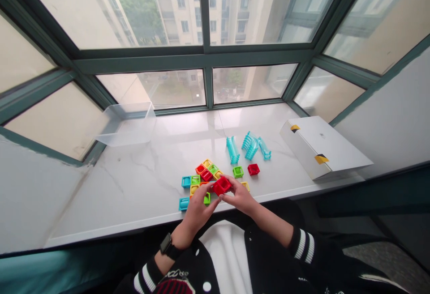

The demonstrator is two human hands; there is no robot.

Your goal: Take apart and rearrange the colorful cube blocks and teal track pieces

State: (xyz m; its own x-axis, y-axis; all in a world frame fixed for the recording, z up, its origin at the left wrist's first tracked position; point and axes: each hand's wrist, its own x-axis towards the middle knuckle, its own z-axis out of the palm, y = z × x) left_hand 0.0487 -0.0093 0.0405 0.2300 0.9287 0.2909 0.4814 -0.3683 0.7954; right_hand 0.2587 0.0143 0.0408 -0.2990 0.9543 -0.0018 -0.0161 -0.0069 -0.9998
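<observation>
Between my two hands, above the near part of the sill, is a red toy block (221,186) with a hollow in its face. The fingers of my left hand (200,207) are closed at its left and lower side. My right hand (242,197) grips it from the right. Under and behind my left hand lie several yellow, green, red and blue blocks (206,174), packed together, some hidden by the hand. A green block (238,172) and another red block (253,169) lie apart beyond my right hand, and a yellow block (246,186) shows partly behind it.
Clear turquoise track pieces (232,150) lie farther back on the white marbled sill (134,195). A clear plastic bin (129,126) stands at the back left, and a white box (327,148) with yellow-black tabs at the right. Green-framed windows (208,57) enclose the sill.
</observation>
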